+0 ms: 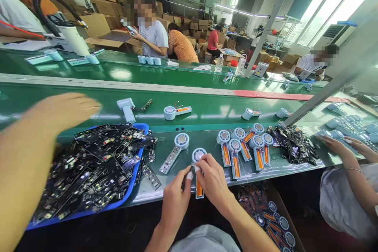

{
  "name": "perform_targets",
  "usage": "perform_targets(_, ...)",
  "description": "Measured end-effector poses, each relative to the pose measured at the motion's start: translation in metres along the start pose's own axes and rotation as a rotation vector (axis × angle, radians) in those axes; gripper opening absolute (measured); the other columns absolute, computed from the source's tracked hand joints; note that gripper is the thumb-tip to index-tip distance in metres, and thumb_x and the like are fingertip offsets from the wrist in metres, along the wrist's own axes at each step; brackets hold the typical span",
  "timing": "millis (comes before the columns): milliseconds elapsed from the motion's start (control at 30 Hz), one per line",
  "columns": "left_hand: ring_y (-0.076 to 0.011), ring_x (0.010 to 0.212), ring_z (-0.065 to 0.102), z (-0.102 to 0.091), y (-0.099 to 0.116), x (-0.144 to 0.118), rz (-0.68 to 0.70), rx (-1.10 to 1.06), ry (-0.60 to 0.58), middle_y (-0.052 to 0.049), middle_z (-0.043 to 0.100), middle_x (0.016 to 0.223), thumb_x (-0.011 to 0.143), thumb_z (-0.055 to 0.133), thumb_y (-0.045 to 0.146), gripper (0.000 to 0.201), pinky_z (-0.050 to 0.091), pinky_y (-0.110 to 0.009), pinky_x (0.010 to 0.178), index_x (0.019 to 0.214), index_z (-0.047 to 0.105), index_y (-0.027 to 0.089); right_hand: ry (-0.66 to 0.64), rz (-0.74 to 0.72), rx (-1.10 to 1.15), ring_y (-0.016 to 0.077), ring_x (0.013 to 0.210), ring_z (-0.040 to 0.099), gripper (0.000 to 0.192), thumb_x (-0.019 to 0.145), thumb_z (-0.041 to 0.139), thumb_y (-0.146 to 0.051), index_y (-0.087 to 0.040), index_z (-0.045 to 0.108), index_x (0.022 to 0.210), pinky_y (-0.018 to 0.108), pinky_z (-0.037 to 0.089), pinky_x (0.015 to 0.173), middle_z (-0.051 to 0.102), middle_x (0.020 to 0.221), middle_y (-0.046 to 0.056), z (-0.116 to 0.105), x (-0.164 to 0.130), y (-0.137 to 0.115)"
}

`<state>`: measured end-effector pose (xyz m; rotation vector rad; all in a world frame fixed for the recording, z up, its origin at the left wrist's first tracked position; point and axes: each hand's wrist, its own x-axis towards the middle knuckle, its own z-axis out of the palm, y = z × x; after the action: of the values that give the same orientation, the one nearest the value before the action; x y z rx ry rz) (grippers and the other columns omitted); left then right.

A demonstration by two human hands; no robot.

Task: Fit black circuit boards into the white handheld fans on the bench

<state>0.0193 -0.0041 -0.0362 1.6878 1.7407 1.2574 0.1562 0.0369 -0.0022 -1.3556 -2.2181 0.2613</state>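
Note:
My left hand (176, 193) is closed, pinching a thin dark strip that looks like a circuit board (185, 180) seen nearly edge-on. Beside it, the fingertips of my right hand (215, 179) are pressed together at the same spot; what they grip is hidden. White covers show on some fingertips. Under both hands lies a light-blue handheld fan (199, 153), its round head away from me, its opened handle showing an orange battery (199, 189). Just left lies another fan (181, 141) with a circuit board (170, 160) along its handle.
At left, a blue tray (144, 128) is heaped with circuit boards; a co-worker's blurred arm (59, 116) reaches over it. Several opened fans (235, 145) and a board pile (295, 145) lie right, near another co-worker's hands (336, 145). A green conveyor (206, 106) runs behind. Below stands a box of fans (274, 216).

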Motion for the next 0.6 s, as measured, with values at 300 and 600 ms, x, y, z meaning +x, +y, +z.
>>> perform_targets(300,-0.0274,0.102,0.074,0.01,-0.007,-0.009,0.238,0.161,0.075,-0.015,0.076,0.114,0.099,0.041,0.024,0.035,0.063,-0.039,0.084,0.116,0.07,0.016,-0.064,-0.124,-0.266,0.021,0.076,0.056,0.016,0.092,0.059,-0.006,-0.019,0.062,0.082,0.032,0.043,0.067,0.063,0.092,0.008,0.006,-0.001,-0.004)
perform_targets(600,-0.0226,0.086,0.076,-0.011,-0.006,0.009,0.083,-0.127,-0.084,-0.009,0.079,0.097,0.093,0.05,0.029,0.029,0.061,-0.033,0.079,0.101,0.075,0.019,-0.173,-0.262,0.048,0.0186,0.089,0.062,0.011,0.089,0.064,-0.009,-0.019,0.068,0.094,0.029,0.047,0.079,0.065,0.105,0.006,-0.02,0.018,0.018)
